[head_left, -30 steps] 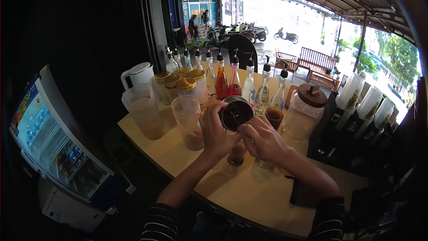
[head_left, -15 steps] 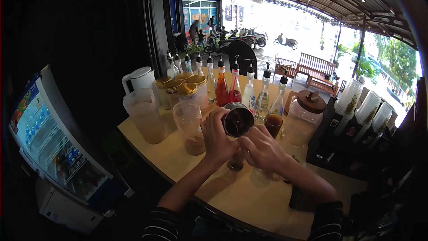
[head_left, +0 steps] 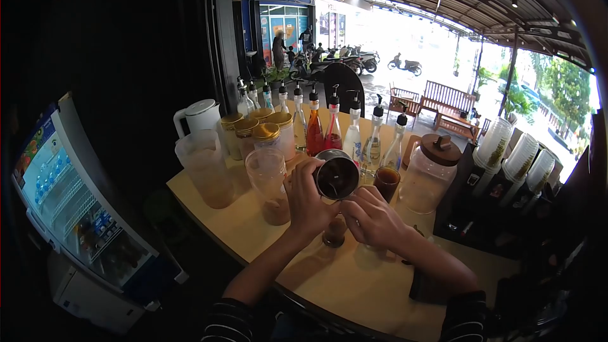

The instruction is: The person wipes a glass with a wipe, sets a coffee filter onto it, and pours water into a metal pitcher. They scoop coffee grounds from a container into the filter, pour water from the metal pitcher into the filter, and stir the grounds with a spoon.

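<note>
A dark, metal-looking cup is tipped over the middle of the table, its round mouth facing me. My left hand wraps around its left side. My right hand is closed close to the cup's lower right rim, fingertips pinched together; what they hold, if anything, is hidden. Below both hands a small glass stands on the table, partly covered by them. To the right of the cup is a glass of dark brown liquid. A clear plastic pitcher with brownish contents stands left of my left hand.
Behind stand syrup bottles with pourers or pumps, gold-lidded jars, a cloudy pitcher and a white kettle. At right are a wooden-lidded jar and stacked plastic cups. A lit fridge stands left of the table.
The cup and both hands have shifted very slightly; my right hand's fingers sit a little lower against the rim. In the background, people near the doorway have moved.
</note>
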Demonstrator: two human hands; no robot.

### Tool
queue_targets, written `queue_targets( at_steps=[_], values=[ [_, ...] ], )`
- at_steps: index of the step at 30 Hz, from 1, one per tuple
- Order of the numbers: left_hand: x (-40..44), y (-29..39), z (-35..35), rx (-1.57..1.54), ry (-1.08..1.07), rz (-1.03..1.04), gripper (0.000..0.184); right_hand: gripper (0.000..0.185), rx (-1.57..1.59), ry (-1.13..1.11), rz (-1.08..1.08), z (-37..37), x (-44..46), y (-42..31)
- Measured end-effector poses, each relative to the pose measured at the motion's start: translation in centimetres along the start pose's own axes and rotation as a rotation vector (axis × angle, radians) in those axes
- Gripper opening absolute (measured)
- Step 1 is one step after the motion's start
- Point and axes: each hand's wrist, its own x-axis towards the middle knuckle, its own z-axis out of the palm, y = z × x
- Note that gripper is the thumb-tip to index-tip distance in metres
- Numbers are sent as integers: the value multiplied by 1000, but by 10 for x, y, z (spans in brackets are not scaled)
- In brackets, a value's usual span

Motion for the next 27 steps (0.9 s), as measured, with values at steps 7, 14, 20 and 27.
queue_targets(
  at_steps=[7,14,20,27],
  values=[
    [3,-1,-4,3,-47,26,83,29,79,10,63,-1,-2,6],
    [12,-7,-18,3,-240,54,82,28,131,-17,94,-3,-4,10],
    [26,-13,-31,28,-347,123,80,26,138,-79,74,-10,-7,16],
    [38,-18,-41,24,-514,175,77,47,136,-411,57,-37,-2,36]
  ],
)
